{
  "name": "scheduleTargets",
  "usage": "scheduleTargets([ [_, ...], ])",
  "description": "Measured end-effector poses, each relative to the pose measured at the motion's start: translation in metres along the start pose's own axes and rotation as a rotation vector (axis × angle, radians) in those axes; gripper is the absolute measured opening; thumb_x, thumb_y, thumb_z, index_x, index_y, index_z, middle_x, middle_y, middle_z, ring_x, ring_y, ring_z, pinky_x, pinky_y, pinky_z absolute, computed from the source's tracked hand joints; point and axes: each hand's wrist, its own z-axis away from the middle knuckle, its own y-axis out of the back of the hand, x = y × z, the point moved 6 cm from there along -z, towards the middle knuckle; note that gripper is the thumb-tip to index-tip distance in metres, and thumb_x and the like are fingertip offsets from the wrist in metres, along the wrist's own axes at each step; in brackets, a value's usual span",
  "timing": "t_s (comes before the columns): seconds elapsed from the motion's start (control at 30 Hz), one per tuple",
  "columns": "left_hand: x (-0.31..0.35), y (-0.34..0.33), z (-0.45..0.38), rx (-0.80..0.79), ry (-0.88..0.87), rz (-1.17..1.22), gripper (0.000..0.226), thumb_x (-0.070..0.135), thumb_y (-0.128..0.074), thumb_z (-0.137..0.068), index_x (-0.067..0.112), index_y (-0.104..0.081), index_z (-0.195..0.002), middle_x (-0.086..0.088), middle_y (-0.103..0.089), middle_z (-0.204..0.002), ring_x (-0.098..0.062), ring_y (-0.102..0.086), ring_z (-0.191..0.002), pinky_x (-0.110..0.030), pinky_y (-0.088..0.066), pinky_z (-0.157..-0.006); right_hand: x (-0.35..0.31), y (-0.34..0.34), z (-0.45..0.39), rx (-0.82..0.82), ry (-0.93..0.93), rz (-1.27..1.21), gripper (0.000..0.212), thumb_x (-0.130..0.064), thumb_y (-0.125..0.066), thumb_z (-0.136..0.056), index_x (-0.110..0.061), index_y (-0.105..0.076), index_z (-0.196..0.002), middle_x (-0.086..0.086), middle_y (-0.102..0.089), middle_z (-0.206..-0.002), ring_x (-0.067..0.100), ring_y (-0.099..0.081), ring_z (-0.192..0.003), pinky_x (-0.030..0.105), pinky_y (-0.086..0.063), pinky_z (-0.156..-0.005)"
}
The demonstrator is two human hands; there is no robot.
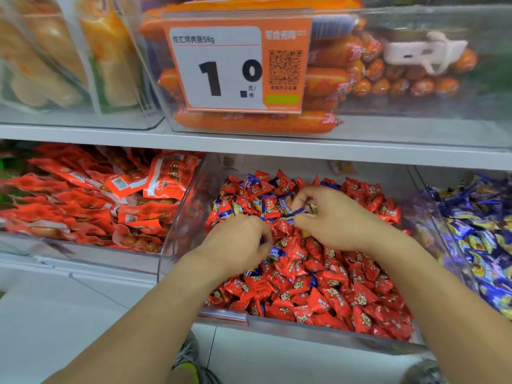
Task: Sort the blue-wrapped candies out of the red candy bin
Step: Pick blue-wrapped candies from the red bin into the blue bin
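Over the red candy bin [177, 217], blue-wrapped candies [297, 212] are pinched by the right hand [332, 217] and gripped in the curled left hand [235, 245].

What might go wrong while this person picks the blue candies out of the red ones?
The right hand pinches a blue-wrapped candy only by its wrapper end, so it might slip back into the red candy bin. The left hand, curled among red candies, may grab one by mistake. Blue ones half buried at the back could be missed.
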Motion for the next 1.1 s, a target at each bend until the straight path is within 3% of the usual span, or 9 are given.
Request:
scheduleTargets([
  [0.1, 0.007, -0.016, -0.007, -0.034, -0.012, -0.093, 0.028, 0.035, -0.068, -0.087, 0.027, -0.068, -0.114, 0.002, -0.07, -0.108, -0.02, -0.065, -0.099, -0.033, -0.053, -0.079, 0.006, -0.003, 0.007, -0.034, -0.001, 0.004, 0.006, -0.027, -0.057, -0.093, -0.03, -0.062, -0.093, -0.004, -0.064, -0.067, 0.007, -0.049, -0.045, 0.026, -0.041, -0.046],
  [0.2, 0.007, -0.018, -0.011, -0.007, 0.008, -0.173, 0.037, 0.034, -0.071, -0.086, 0.028, -0.065, -0.122, -0.001, -0.069, -0.111, -0.024, -0.064, -0.106, -0.034, -0.05, -0.082, 0.007, -0.005, 0.011, -0.048, 0.014, 0.03, 0.007, -0.034, -0.058, -0.095, -0.03, -0.063, -0.091, -0.005, -0.066, -0.071, 0.007, -0.055, -0.051, 0.029, -0.047, -0.053],
  [0.43, -0.011, 0.01, 0.0, 0.065, 0.122, 0.077, 0.018, 0.046, -0.07, -0.085, 0.029, -0.069, -0.09, 0.009, -0.07, -0.088, -0.005, -0.064, -0.076, -0.022, -0.042, -0.066, 0.015, 0.008, 0.017, -0.047, 0.004, -0.014, 0.009, -0.04, -0.058, -0.095, -0.033, -0.062, -0.094, 0.005, -0.069, -0.081, 0.012, -0.055, -0.057, 0.026, -0.042, -0.055],
  [0.57, -0.002, 0.042, 0.02, 0.112, 0.077, 0.422, 0.015, 0.043, -0.061, -0.092, 0.031, -0.068, -0.09, 0.025, -0.065, -0.084, 0.009, -0.058, -0.079, -0.014, -0.041, -0.071, 0.008, 0.011, 0.025, -0.063, 0.045, -0.089, 0.024, -0.049, -0.059, -0.092, -0.038, -0.06, -0.113, -0.018, -0.059, -0.085, -0.011, -0.054, -0.067, 0.017, -0.039, -0.063],
  [0.63, 0.018, 0.045, 0.028, 0.036, 0.055, 0.659, 0.016, 0.037, -0.054, -0.096, 0.027, -0.067, -0.092, 0.02, -0.063, -0.071, 0.005, -0.055, -0.059, -0.008, -0.04, -0.057, -0.004, 0.014, 0.03, -0.07, 0.114, -0.197, 0.036, -0.052, -0.058, -0.092, -0.038, -0.057, -0.125, -0.021, -0.062, -0.084, -0.008, -0.057, -0.074, 0.014, -0.043, -0.067],
  [0.77, 0.057, 0.033, 0.033, -0.068, 0.085, 1.128, 0.029, 0.028, -0.043, -0.104, 0.018, -0.069, -0.095, -0.005, -0.05, -0.069, -0.013, -0.034, -0.049, -0.022, -0.027, -0.042, -0.018, 0.024, 0.047, 0.003, 0.229, -0.379, 0.02, -0.034, -0.059, -0.097, -0.022, -0.066, -0.112, -0.011, -0.069, -0.093, 0.002, -0.061, -0.079, 0.017, -0.048, -0.072],
  [0.87, 0.068, 0.022, 0.025, 0.009, 0.181, 1.42, 0.033, 0.032, -0.049, -0.098, 0.005, -0.066, -0.107, -0.004, -0.043, -0.067, -0.013, -0.028, -0.044, -0.027, -0.011, -0.046, -0.002, 0.048, 0.078, 0.195, 0.144, -0.658, 0.011, -0.027, -0.062, -0.095, -0.02, -0.064, -0.102, -0.015, -0.061, -0.078, 0.01, -0.049, -0.063, 0.028, -0.046, -0.057],
  [0.97, 0.097, 0.014, 0.012, 0.03, 0.181, 1.479, 0.033, 0.035, -0.054, -0.088, 0.009, -0.072, -0.094, -0.003, -0.04, -0.065, -0.013, -0.029, -0.038, -0.028, -0.008, -0.045, 0.029, 0.078, 0.121, 0.345, 0.002, -0.815, 0.012, -0.029, -0.06, -0.093, -0.017, -0.061, -0.093, -0.009, -0.054, -0.068, 0.012, -0.038, -0.048, 0.024, -0.035, -0.042],
  [1.1, 0.178, 0.01, 0.0, -0.178, 0.018, 1.313, 0.019, 0.016, -0.055, -0.097, 0.011, -0.072, -0.091, -0.003, -0.041, -0.063, -0.013, -0.032, -0.042, -0.02, -0.017, -0.04, 0.089, 0.117, 0.167, 0.463, -0.145, -0.587, 0.021, -0.036, -0.066, -0.09, -0.017, -0.06, -0.085, -0.008, -0.041, -0.048, 0.012, -0.029, -0.033, 0.02, -0.026, -0.038],
])
